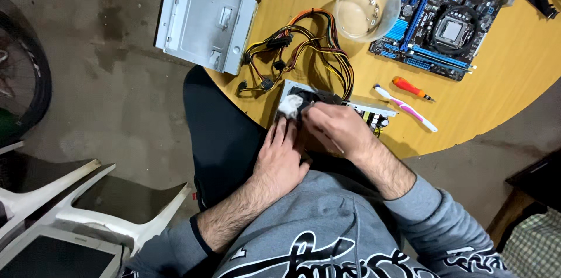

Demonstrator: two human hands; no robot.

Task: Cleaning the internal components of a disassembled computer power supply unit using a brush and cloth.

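Right now my right hand pinches a crumpled white wipe against the dark fan of the metal power supply box at the round wooden table's near edge, while my left hand braces it, fingers flat. Stiff coloured cables sprawl behind; a toothbrush and an orange screwdriver lie just right, on bare wood.
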